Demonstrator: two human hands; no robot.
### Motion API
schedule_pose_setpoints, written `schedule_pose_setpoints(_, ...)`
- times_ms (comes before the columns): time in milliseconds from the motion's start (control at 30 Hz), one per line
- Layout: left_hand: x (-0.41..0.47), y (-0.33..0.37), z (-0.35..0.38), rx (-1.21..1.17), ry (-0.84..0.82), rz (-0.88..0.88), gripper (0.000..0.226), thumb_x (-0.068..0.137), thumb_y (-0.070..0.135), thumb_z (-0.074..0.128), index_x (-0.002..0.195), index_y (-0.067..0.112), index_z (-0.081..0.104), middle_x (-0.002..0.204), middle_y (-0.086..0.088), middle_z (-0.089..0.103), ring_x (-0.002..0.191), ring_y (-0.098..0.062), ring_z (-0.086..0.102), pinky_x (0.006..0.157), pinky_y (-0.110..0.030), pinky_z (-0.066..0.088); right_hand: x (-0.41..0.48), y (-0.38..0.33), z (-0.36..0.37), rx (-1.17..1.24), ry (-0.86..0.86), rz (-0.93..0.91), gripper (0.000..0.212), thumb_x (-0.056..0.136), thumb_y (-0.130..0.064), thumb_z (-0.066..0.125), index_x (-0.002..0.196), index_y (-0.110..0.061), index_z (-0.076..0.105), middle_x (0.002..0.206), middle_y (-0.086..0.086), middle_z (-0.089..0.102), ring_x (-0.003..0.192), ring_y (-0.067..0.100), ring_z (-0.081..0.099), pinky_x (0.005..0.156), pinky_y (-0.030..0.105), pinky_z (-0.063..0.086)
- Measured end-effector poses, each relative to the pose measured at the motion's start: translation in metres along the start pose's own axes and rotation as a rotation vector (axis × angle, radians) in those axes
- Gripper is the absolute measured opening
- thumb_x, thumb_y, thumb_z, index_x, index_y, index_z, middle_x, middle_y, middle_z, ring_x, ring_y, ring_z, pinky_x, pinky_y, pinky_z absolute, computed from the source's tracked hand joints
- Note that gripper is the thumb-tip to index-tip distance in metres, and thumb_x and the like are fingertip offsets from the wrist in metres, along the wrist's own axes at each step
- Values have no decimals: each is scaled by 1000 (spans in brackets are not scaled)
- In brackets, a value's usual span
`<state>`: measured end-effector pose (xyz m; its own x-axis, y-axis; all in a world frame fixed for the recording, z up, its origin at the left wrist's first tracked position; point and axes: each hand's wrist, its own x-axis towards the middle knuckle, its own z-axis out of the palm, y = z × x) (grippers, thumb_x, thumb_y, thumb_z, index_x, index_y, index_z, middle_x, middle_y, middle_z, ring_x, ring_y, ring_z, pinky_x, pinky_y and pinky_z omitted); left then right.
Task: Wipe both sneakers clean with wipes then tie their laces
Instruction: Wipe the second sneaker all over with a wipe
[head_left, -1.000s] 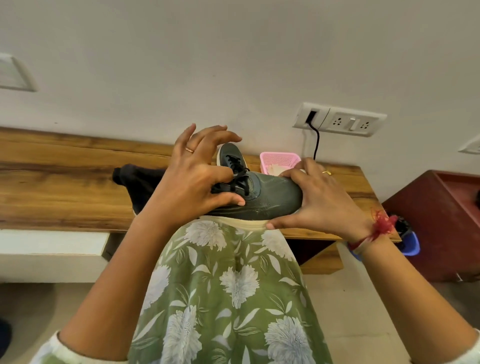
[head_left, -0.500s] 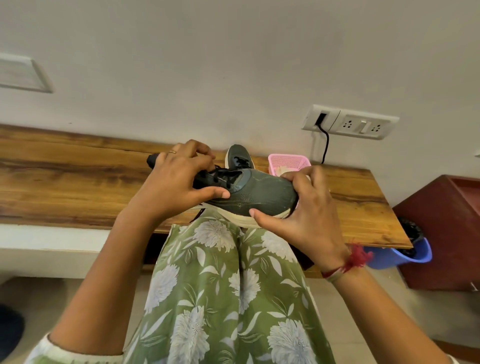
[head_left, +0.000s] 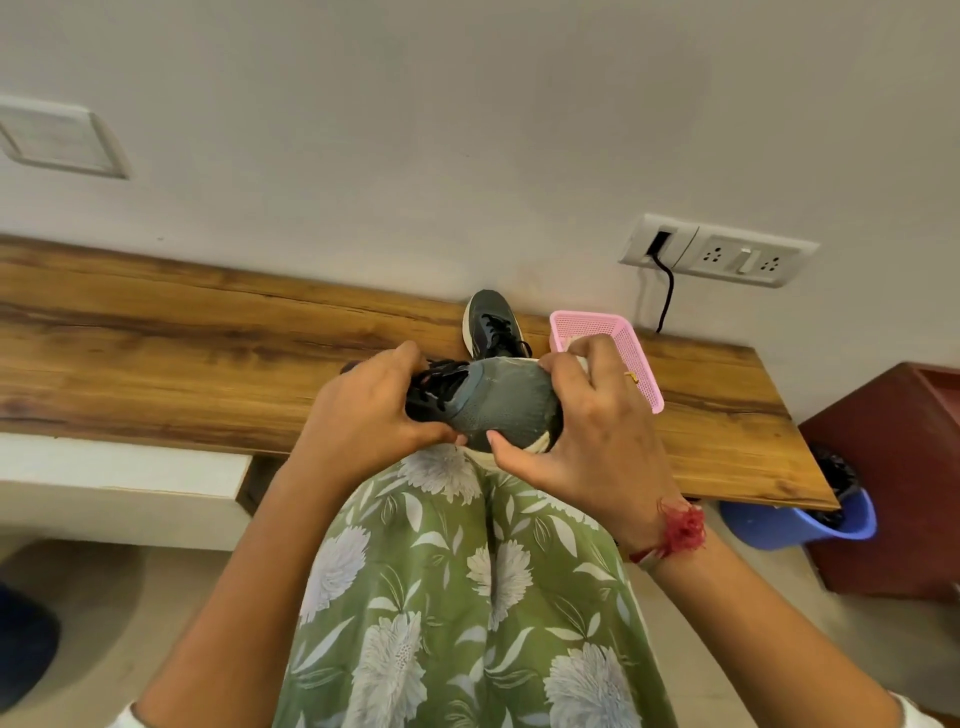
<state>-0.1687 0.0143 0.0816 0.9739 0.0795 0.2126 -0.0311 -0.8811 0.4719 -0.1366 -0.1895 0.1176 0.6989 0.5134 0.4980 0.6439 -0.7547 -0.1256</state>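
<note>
I hold a grey sneaker (head_left: 506, 402) with black laces above my lap, at the wooden shelf's front edge, toe pointing right. My left hand (head_left: 366, 415) grips its laced middle and heel end. My right hand (head_left: 592, 431) curls round the toe, thumb on the near side by the white sole. A wipe is not plainly visible in either hand. The second grey sneaker (head_left: 488, 325) stands on the shelf just behind, toe toward the wall.
A pink mesh basket (head_left: 636, 358) sits on the wooden shelf (head_left: 182, 358) right of the sneakers. A wall socket with a black cable (head_left: 667, 291) is above it. A blue bin (head_left: 802, 519) and a red-brown cabinet (head_left: 893, 478) stand at the right.
Both hands turned the sneaker, bringing its toe top more toward me; my left hand's fingers closed down over the laces. The view shifted so the shelf and basket sit lower.
</note>
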Motion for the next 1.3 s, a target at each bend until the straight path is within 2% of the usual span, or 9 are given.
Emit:
schedule_pose_setpoints(233,-3,16,2,-163,-57,-32,54,75,23,77,117,25,43,105,7,60,86,-15,57,68,-30,40,2,-3,4,-27,-15,8,60,65,-56,69,96,-5,60,99,9,50,82,21,52,62,28,48)
schedule_pose_setpoints(467,-14,36,10,61,87,-240,37,83,29,69,110,28,44,106,3,57,91,-26,60,65,-32,37,1,-7,3,-54,-13,2,62,66,-56,66,99,-4,60,101,12,51,80,23,54,61,30,50)
schedule_pose_setpoints(600,-16,39,13,46,-24,-249,54,90,26,62,139,33,41,131,0,47,109,-27,58,81,-37,47,-1,-9,4,-68,-5,29,62,65,-57,66,98,-4,60,99,13,51,79,22,54,59,28,49)
schedule_pose_setpoints(733,-5,26,11,-305,-237,-282,53,85,18,63,136,24,47,127,-5,38,118,-26,44,102,-35,39,-5,-14,5,-87,-16,34,61,66,-58,64,95,-5,59,97,12,51,74,20,52,55,27,48)
schedule_pose_setpoints(833,-3,26,22,-425,-109,-318,52,71,36,56,120,20,58,115,-1,40,114,-20,30,95,-27,27,-7,-15,4,-90,-5,62,61,67,-59,65,94,-5,59,97,12,52,73,19,53,54,26,47)
schedule_pose_setpoints(967,-12,41,59,-630,377,-293,41,65,42,35,85,14,58,95,-3,46,94,-16,36,80,-25,21,-5,-25,0,-142,1,82,64,71,-66,58,93,-6,59,96,11,52,71,19,52,53,26,43)
schedule_pose_setpoints(1067,-7,47,77,-742,609,-246,26,74,34,33,73,14,50,84,5,45,98,8,39,90,-36,28,-6,-29,-3,-240,-17,114,67,71,-72,53,92,-8,59,95,9,52,74,20,51,53,27,41)
schedule_pose_setpoints(1167,9,46,79,-875,653,-253,38,86,43,37,61,18,52,78,21,54,101,16,43,96,-38,33,-10,-27,-6,-301,-49,143,70,69,-76,51,90,-10,59,93,7,51,78,20,50,57,28,41)
schedule_pose_setpoints(1300,25,28,90,-861,599,-186,35,88,40,46,60,20,47,70,4,49,87,-6,49,81,-28,36,-16,-26,-11,-265,-156,149,76,67,-86,39,89,-15,58,93,2,48,82,19,48,65,31,42)
